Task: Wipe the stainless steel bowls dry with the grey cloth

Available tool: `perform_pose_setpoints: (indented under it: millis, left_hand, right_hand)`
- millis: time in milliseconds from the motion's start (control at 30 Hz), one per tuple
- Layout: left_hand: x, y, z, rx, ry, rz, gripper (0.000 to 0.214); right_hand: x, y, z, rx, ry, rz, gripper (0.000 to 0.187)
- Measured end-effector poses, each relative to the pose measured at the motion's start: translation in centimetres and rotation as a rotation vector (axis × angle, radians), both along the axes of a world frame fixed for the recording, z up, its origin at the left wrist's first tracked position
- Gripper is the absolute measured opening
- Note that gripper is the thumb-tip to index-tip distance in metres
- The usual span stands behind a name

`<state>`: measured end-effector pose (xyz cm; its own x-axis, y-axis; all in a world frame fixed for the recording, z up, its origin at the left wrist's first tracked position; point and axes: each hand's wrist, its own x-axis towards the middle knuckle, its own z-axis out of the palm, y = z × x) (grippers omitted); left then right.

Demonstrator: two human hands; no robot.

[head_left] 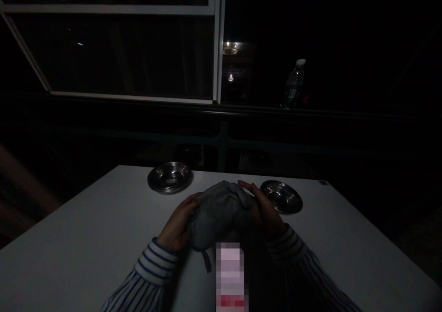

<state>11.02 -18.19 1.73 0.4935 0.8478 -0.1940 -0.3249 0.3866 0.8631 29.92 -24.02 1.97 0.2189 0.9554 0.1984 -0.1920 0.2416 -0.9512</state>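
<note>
A grey cloth (217, 213) is bunched between my two hands above the white table, with a small strap or loop dangling from its lower edge. On its left side, my left hand (178, 224) grips it, the fingers partly hidden behind the fabric. My right hand (264, 208) holds the opposite side, its fingers bent around the folds and one finger reaching along the top. Just beyond my right hand lies a shiny metal dish (281, 197). To the far left of the cloth sits a stack of metal dishes (169, 177).
The white table (103, 238) stretches out on both sides of my arms. Past its far edge runs a dark ledge, where a clear plastic bottle (294, 84) with a white cap stands. A white-framed window (217, 49) is behind. A blurred patch covers the bottom centre.
</note>
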Motion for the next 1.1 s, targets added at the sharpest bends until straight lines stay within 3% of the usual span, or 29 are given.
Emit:
perform_pose_setpoints:
  millis: [100,167,233,367,433,500,667,800,933,1033,1100]
  left_hand:
    - [0.1,0.2,-0.5,-0.05,0.041,0.04,0.045]
    - [0.0,0.1,-0.7,0.003,0.094,0.026,0.041]
    - [0.0,-0.1,-0.7,0.119,0.211,0.05,0.042]
    - [0.4,-1.0,-0.4,0.496,0.441,0.27,0.054]
    - [0.7,-1.5,0.0,0.647,0.436,0.269,0.061]
    - [0.9,-1.7,0.6,0.695,0.405,0.214,0.071]
    - [0.2,-0.7,1.7,0.507,0.283,0.071,0.087]
    - [-0.7,0.3,0.6,0.242,0.234,-0.178,0.05]
    - [0.2,0.4,-0.5,0.089,0.109,-0.053,0.028]
    - [1.7,0.2,-0.2,0.008,-0.065,0.039,0.025]
    - [2.4,0.2,0.3,-0.064,-0.144,0.027,0.026]
  right_hand:
    - [-0.5,0.0,0.1,-0.026,0.097,0.122,0.05]
    - [-0.8,0.3,0.5,-0.072,0.11,0.128,0.054]
    - [-1.0,0.8,1.0,-0.109,0.092,0.049,0.045]
    - [-1.7,1.9,2.1,-0.085,0.112,-0.019,0.033]
    - [-2.2,2.2,2.5,-0.06,0.133,0.022,0.03]
    - [-2.5,2.2,3.0,-0.035,0.137,0.065,0.027]
    - [-2.2,1.9,4.1,0.022,0.136,0.128,0.025]
    - [-0.7,1.7,4.1,-0.004,0.061,0.028,0.026]
    - [-0.2,1.4,2.8,-0.008,-0.246,0.104,0.028]
    - [-1.2,1.5,0.6,0.102,-0.52,0.255,0.036]
    - [-1.8,1.9,-1.0,0.196,-0.69,0.246,0.049]
